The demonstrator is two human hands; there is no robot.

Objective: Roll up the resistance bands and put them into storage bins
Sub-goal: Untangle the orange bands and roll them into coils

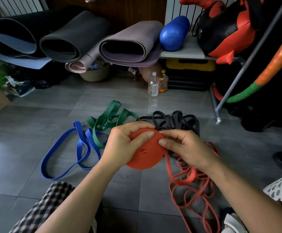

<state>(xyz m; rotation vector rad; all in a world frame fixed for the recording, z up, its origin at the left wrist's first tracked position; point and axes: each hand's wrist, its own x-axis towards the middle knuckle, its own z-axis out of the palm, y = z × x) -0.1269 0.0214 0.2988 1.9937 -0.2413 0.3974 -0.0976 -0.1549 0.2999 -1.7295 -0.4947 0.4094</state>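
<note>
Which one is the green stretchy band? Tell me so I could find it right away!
Find the grey tiled floor below the rolled mats. The green band lies in the middle there, overlapping the blue band on its left, with the black bands on its right. Only it is green, with a small white logo.

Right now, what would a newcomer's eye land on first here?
The flat orange-red coil of rubber band at centre stands out first, gripped by the left hand and pinched at its edge by the right hand. Behind it, a blue rubber band, a green rubber band and black rubber bands lie unrolled on the grey floor tiles.
</note>
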